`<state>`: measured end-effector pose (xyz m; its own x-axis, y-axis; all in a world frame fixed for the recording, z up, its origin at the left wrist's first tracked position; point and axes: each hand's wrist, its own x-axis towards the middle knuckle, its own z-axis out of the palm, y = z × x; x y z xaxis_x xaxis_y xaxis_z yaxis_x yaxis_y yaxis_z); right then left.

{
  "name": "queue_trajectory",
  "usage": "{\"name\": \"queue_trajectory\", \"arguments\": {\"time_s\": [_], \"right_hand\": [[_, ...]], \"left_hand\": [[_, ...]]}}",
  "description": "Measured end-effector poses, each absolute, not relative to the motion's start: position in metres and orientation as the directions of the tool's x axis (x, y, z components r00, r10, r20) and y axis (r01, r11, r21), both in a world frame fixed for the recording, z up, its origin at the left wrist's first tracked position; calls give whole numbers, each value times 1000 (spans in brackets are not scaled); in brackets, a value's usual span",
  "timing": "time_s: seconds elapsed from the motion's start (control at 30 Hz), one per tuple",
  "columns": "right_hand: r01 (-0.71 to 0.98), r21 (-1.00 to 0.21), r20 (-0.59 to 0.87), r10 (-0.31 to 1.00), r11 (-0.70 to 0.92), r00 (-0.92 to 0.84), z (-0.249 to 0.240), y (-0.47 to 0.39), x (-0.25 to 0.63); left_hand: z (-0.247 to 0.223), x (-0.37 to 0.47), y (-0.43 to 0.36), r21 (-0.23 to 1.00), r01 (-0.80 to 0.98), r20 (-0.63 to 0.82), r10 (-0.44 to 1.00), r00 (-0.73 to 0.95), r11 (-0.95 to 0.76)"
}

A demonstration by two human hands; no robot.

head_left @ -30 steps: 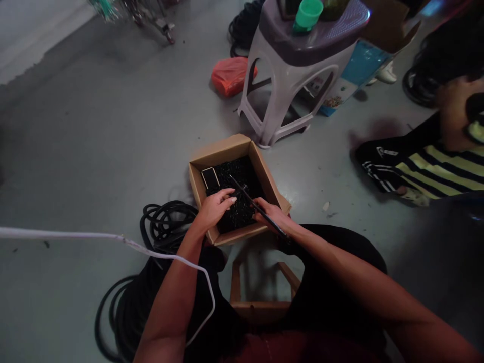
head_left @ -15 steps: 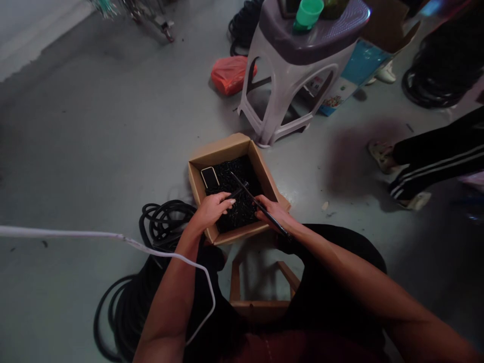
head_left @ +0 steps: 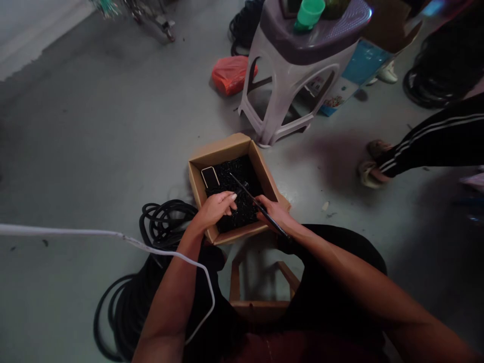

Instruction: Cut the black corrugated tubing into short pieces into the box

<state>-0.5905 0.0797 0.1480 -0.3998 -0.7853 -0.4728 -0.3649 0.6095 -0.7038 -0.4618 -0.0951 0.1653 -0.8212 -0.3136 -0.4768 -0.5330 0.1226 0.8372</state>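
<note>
A cardboard box (head_left: 196, 187) on the floor holds many small black pieces (head_left: 236, 166). Over its right side, my right hand (head_left: 269, 207) is closed on a long thin dark tool (head_left: 274, 222), whose narrow tip points up and left over the pieces. My left hand (head_left: 219, 206) hovers above the lower left of the box with fingers pressed together; what they hold, if anything, is too small to tell. A phone-like object with a pale edge (head_left: 210, 177) rests in the box's upper left part.
Black hose coils (head_left: 166, 219) lie at the left. Beyond the box stands a plastic stool (head_left: 287, 75) with a green cup (head_left: 309, 14), beside a red bag (head_left: 230, 75). Another person's legs (head_left: 427, 141) are at the right. A white cable (head_left: 151, 249) crosses the lower left.
The dark piece at my left fingers no longer shows, and that hand has shifted slightly. The other person's feet have moved left and closer together.
</note>
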Motion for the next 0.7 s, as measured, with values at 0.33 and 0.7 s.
{"name": "queue_trajectory", "arguments": {"time_s": [0.33, 0.7], "right_hand": [[-307, -783, -443, -831, 542, -337, 139, 83, -591], [-271, -736, -564, -783, 620, -261, 144, 80, -592]], "left_hand": [[164, -463, -98, 796, -544, -442, -358, -822, 265], [164, -466, -85, 436, -500, -342, -376, -861, 748]]}}
